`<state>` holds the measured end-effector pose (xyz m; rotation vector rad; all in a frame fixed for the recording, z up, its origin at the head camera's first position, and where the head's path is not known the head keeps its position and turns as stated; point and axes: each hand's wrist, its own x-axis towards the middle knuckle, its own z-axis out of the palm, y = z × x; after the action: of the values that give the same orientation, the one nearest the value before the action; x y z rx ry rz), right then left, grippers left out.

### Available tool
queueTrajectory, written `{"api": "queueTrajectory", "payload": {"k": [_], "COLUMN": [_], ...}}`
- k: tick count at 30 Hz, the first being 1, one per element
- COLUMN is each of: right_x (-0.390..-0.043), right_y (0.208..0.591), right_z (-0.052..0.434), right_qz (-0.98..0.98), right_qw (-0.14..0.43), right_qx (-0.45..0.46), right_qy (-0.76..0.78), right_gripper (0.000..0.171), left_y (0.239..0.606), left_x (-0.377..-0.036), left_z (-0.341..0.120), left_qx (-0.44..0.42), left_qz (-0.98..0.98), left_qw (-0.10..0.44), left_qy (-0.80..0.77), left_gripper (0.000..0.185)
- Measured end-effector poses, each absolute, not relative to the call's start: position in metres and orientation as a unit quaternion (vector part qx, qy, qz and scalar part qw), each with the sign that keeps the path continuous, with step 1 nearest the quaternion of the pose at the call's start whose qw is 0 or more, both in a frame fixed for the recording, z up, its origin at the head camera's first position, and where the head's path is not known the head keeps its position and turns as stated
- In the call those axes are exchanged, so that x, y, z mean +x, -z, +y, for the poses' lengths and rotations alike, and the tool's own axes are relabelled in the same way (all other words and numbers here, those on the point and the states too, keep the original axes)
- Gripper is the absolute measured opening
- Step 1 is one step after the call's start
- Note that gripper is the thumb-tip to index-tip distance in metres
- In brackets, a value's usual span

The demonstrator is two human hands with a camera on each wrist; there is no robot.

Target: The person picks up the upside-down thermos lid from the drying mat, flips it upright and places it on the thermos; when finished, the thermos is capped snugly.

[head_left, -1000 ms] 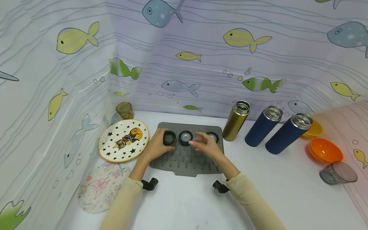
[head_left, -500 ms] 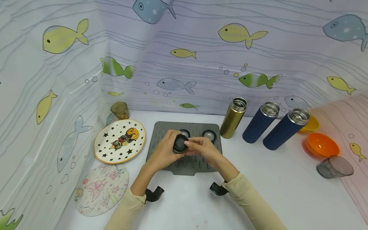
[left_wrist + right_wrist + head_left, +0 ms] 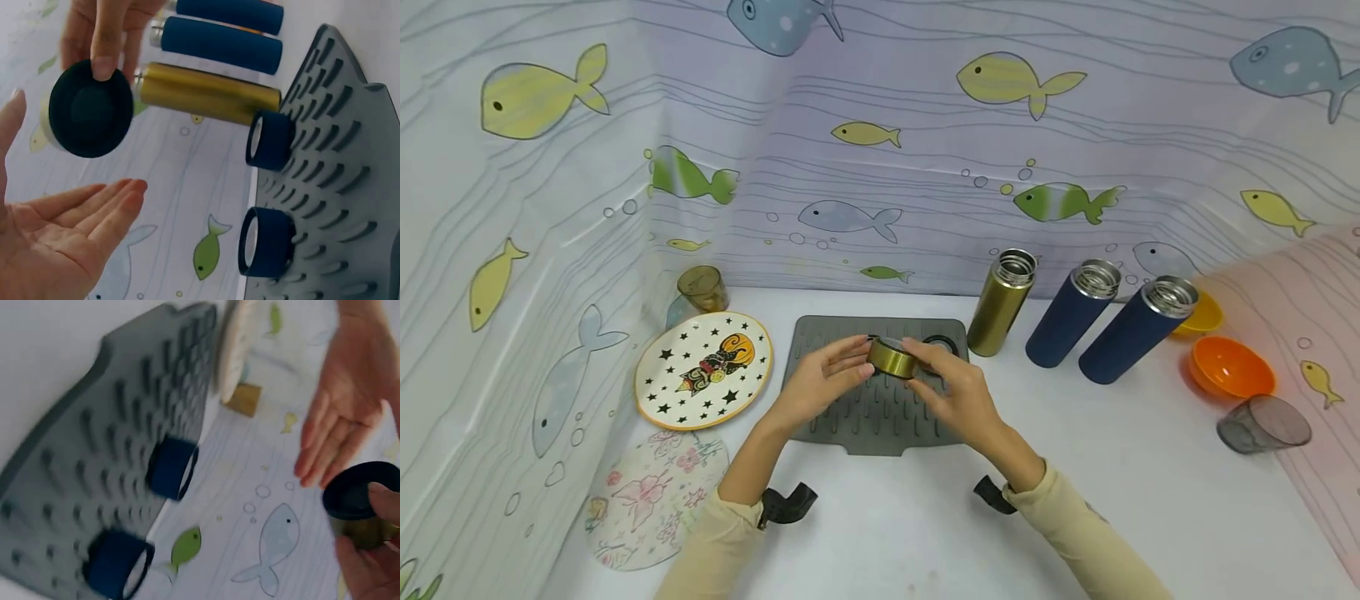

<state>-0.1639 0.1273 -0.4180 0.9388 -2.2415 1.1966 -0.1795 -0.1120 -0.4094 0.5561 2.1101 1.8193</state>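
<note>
My right hand pinches a gold bottle lid between thumb and fingers, above the grey ridged mat. The lid is tilted, its dark underside facing the left wrist camera. Close to the lid's left side is my left hand; in the left wrist view its palm is open, fingers straight and apart from the lid. Two navy lids, a nearer one and a farther one, sit on the mat. In the head view one is mostly hidden behind the hands.
An uncapped gold bottle and two uncapped navy bottles stand right of the mat. Farther right are an orange bowl, a yellow bowl and a grey cup. Left are a star-patterned plate, an amber cup and a floral mat.
The left hand lifted the gold lid off the mat and brought it rightward to the right hand. Now the right hand holds it, and the left hand has let go. The view shifted slightly.
</note>
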Motion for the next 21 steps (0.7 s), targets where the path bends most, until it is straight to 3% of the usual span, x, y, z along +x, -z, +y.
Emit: {"api": "queueTrajectory", "payload": {"k": [2, 5, 9, 12, 16, 21], "right_x": [-0.163, -0.163, -0.166, -0.168, -0.173, -0.197], "right_y": [0.417, 0.417, 0.421, 0.425, 0.431, 0.433], "right_z": [0.132, 0.137, 0.14, 0.144, 0.156, 0.18], "right_qz": [-0.801, -0.777, -0.746, -0.747, -0.793, -0.826], "right_qw": [0.304, 0.377, 0.432, 0.437, 0.423, 0.395], "right_qx": [0.396, 0.449, 0.476, 0.466, 0.361, 0.076], "right_qy": [-0.329, -0.227, -0.176, -0.183, -0.249, -0.395], "right_gripper": [0.05, 0.032, 0.026, 0.026, 0.049, 0.087], "left_y": [0.408, 0.405, 0.405, 0.406, 0.406, 0.392], "left_x": [-0.182, -0.183, -0.184, -0.186, -0.193, -0.212], "left_z": [-0.106, -0.095, -0.078, -0.067, -0.057, -0.044], "left_qx": [0.215, 0.248, 0.277, 0.275, 0.26, 0.251], "left_qz": [0.738, 0.748, 0.753, 0.749, 0.747, 0.748], "left_qw": [0.143, 0.124, 0.095, 0.082, 0.063, 0.036], "left_qy": [-0.623, -0.603, -0.59, -0.597, -0.608, -0.614], "left_gripper": [0.072, 0.079, 0.08, 0.075, 0.071, 0.07]}}
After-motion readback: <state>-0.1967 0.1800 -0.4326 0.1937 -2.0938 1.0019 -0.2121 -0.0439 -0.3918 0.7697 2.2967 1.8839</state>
